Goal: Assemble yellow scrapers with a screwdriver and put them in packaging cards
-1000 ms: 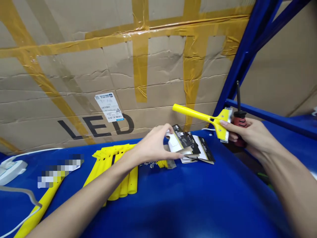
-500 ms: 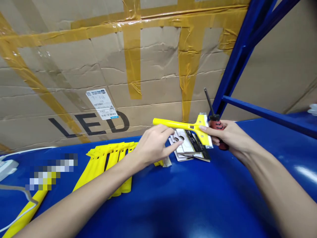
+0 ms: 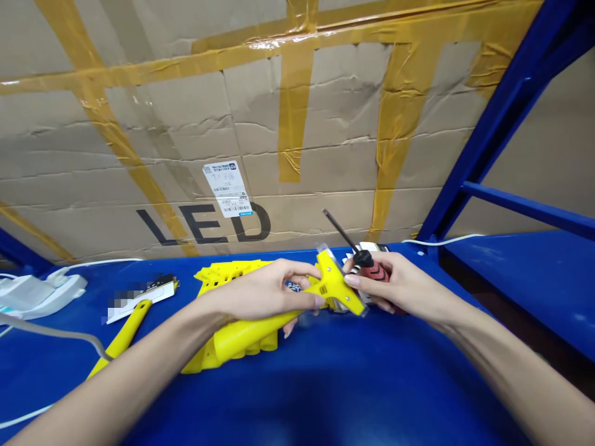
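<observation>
My left hand (image 3: 274,288) is closed round the neck of a yellow scraper (image 3: 258,334), whose handle points down to the left. The scraper's wide head, with two screws and a clear strip along its edge, faces right. My right hand (image 3: 395,279) grips a screwdriver (image 3: 374,271) with a red and black handle, its shaft pointing up and left. The right thumb and fingers also touch the scraper's head. Under and behind my left hand lies a row of yellow scraper handles (image 3: 209,272). Black-and-white cards (image 3: 372,246) are partly hidden behind my right hand.
A large taped cardboard box (image 3: 344,142) marked LED stands behind the blue table (image 3: 325,390). A white power strip (image 3: 65,294) with cables lies at left. Near it are another yellow handle (image 3: 123,334) and a card (image 3: 160,291). A blue metal frame (image 3: 488,130) rises at right.
My left hand has gone from free with fingers apart to holding the scraper. The scraper has turned, its handle now pointing down-left. The view has shifted left, and the screwdriver tilts further left.
</observation>
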`<state>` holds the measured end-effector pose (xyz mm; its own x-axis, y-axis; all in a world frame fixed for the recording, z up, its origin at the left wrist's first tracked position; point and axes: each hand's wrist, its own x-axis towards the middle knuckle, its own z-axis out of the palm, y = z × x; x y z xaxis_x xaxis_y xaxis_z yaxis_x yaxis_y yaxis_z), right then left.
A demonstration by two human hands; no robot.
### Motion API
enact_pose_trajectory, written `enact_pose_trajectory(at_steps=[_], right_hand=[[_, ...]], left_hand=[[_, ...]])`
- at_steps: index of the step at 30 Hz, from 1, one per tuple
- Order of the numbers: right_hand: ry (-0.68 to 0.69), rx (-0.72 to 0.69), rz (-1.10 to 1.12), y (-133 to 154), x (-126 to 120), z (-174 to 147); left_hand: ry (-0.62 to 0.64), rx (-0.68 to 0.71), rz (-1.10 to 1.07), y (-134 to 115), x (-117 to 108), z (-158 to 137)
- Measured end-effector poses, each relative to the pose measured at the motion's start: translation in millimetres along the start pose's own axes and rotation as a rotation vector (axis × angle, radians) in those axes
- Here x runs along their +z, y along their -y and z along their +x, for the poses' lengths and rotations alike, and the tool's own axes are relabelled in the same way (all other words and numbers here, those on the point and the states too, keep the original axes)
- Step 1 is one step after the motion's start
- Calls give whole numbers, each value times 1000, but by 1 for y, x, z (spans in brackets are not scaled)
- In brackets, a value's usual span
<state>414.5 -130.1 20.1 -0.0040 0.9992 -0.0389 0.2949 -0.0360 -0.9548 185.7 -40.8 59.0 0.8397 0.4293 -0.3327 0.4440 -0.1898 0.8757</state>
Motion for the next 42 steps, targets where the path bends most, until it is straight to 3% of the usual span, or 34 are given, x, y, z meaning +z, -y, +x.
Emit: enact_pose_trajectory(at_steps=[8, 11, 14, 20, 30, 42], right_hand=[[-76, -98, 10, -18, -19, -22], [-283, -141, -42, -31, -26, -27], [-432, -134, -42, -36, -28, -28], [-519, -189, 28, -27, -13, -27], [-429, -214, -27, -31, -16, -26], [-492, -195, -55, -28, -11, -24]], left_hand=[[-265, -3, -246, 34, 4, -12], [-326, -60, -264, 37, -1, -13], [-304, -70, -261, 35, -7, -16], [-223, -38, -253, 34, -11, -21], [-234, -48, -271, 34, -13, -22], [-220, -38, -291, 35, -13, -21]])
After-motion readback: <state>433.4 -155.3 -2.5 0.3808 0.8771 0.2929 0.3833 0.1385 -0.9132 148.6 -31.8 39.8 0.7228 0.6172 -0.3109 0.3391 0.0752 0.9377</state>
